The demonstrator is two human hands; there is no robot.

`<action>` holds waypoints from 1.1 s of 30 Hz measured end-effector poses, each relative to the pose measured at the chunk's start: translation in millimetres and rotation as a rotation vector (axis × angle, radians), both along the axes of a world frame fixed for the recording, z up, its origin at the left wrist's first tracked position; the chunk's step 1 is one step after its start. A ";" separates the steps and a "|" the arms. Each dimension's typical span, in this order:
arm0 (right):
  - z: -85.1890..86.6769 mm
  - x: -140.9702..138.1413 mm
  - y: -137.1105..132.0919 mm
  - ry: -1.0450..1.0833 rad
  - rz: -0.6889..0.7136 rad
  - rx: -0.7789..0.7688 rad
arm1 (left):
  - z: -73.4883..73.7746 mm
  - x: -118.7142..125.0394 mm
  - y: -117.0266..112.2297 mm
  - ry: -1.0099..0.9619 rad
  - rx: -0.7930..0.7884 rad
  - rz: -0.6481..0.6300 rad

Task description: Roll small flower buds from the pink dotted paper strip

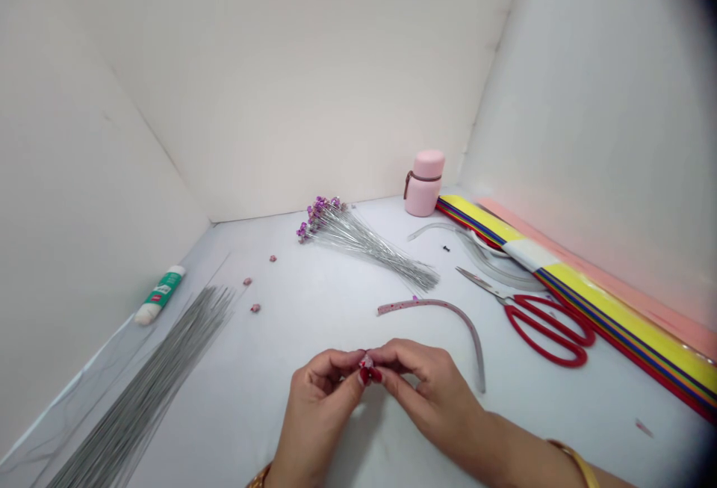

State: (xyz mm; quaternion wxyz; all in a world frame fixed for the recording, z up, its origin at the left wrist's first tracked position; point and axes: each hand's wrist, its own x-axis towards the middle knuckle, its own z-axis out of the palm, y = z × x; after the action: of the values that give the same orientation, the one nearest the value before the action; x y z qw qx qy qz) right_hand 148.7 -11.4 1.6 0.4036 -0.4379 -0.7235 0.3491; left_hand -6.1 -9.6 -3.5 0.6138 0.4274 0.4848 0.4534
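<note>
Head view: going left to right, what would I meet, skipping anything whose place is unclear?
Green-and-white tube, three loose pink pieces, left hand, small pinkish piece pinched between both hands, right hand, red scissor handles.

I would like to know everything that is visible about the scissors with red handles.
The scissors have two glossy red loop handles, apparently plastic, and slim, pointed, silvery blades that look metallic. They lie on the white table, blades pointing left and away from the person, beside the multicoloured sheets. Whether the blades are fully closed is hard to tell. Neither the left hand nor the right hand touches them.
</note>
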 end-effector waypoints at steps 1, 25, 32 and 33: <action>0.1 -0.2 0.1 -0.001 0.001 0.004 | 0.2 0.6 0.5 -0.013 -0.008 0.003; 0.1 -4.9 0.9 0.134 -0.016 -0.154 | -4.4 -1.1 -2.6 0.091 0.192 0.010; 1.4 -6.0 -0.4 0.056 -0.006 0.060 | 0.5 0.4 -0.7 0.026 0.136 0.012; 1.5 -6.2 -0.2 0.053 -0.008 0.058 | 1.0 0.6 -0.6 0.020 0.133 0.013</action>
State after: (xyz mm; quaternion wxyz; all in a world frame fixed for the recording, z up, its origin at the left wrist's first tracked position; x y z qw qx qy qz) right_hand 142.5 -11.6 3.1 0.4365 -0.4196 -0.7207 0.3376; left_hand -5.5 -10.3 -2.5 0.5761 0.4687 0.4625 0.4843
